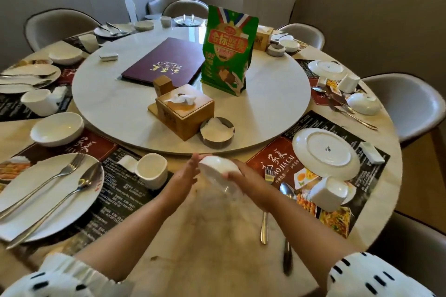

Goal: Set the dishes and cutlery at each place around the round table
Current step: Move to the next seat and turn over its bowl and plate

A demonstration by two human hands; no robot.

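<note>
A white bowl (pixel 218 171) is held tilted and upside down above the round table's near edge (pixel 217 236). My right hand (pixel 243 179) grips it from the right, and my left hand (pixel 187 172) touches its left side with straight fingers. To the right lies a place mat (pixel 270 159) carrying an upside-down plate (pixel 324 153), an overturned white cup (pixel 329 193), a small white rest (pixel 371 152), a fork (pixel 264 222) and a spoon (pixel 287 243). On the left, a place has a plate (pixel 21 207) with fork and spoon on it, a cup (pixel 152 170) and a bowl (pixel 56 129).
A lazy Susan (pixel 115 101) in the middle carries a purple menu (pixel 166 61), a green snack bag (pixel 228 49), a wooden tissue box (pixel 184 111) and a metal ring holder (pixel 217 131). More place settings ring the table, and grey chairs (pixel 405 103) stand around it.
</note>
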